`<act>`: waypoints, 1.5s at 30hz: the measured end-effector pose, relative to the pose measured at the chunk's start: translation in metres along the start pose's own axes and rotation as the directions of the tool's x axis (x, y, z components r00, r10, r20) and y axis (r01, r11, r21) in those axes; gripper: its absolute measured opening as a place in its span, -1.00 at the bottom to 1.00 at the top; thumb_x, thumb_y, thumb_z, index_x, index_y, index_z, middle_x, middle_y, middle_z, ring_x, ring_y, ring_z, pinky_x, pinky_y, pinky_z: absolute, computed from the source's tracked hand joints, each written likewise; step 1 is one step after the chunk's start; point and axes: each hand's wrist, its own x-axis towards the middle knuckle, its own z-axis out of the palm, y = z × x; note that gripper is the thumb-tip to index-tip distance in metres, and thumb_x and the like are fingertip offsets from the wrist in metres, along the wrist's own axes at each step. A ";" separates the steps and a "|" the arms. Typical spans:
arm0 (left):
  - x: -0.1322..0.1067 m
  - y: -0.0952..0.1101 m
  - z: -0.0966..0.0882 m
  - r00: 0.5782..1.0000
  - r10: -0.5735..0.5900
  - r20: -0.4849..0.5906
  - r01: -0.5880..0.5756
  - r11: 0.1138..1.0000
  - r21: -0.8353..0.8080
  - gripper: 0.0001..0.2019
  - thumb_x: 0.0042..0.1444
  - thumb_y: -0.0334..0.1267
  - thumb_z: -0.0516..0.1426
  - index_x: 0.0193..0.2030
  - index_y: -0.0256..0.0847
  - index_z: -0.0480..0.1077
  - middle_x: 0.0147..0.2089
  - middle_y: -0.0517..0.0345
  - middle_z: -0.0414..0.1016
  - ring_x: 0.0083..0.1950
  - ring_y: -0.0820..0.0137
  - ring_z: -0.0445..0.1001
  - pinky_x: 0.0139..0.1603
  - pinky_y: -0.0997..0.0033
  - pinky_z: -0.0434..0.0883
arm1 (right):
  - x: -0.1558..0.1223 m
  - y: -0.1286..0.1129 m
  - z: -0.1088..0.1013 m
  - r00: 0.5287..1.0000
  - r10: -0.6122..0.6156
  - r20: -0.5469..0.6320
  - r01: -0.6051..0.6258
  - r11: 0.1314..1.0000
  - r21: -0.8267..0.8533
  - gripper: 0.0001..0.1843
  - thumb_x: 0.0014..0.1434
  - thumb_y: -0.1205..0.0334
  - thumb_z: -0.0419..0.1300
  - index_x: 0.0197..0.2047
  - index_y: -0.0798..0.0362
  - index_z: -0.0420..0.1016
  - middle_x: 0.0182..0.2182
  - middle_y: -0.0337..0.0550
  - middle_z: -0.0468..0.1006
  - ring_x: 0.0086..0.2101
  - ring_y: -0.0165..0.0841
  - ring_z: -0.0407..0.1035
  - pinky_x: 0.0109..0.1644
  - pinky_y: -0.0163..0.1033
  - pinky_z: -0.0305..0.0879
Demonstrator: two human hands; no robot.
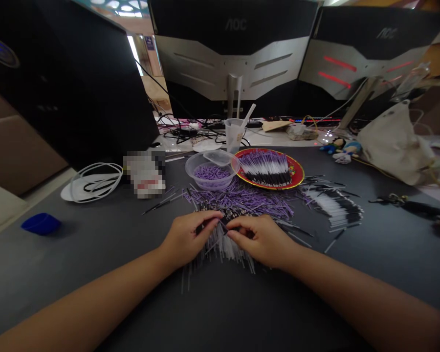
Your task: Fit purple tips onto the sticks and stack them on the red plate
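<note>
My left hand (190, 238) and my right hand (264, 239) meet fingertip to fingertip at the middle of the dark table. Pinched in my left fingers is a thin purple tube (222, 223). My right thumb and forefinger close on the dark end of a thin stick (225, 231), partly hidden by the fingers. Under both hands lies a heap of clear sticks with black ends (227, 248). Loose purple tubes (245, 198) spread just beyond it. A clear plastic bowl (196, 182) holds more purple tubes. Rows of purple-tipped sticks (266, 168) lie on a red plate (298, 176).
Another batch of sticks (333, 208) lies to the right. A plastic cup (233, 134) with a straw stands behind the bowl. At left are a blue cap (41, 223) and a coiled white cable (95, 183). Monitors (234, 49) and a black computer case (66, 88) border the table.
</note>
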 end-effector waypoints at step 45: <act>-0.036 0.011 -0.018 0.847 -0.402 0.348 0.230 0.867 0.442 -0.15 0.03 0.33 0.00 0.37 -0.06 -0.08 0.44 -0.01 -0.22 0.40 0.06 -0.07 0.32 0.01 0.12 | -0.056 0.011 -0.011 0.991 0.108 0.080 -0.040 0.805 -0.592 -0.54 0.29 0.03 -0.04 0.10 0.18 0.31 -0.08 0.11 0.40 -0.09 -0.11 0.36 -0.08 -0.03 0.34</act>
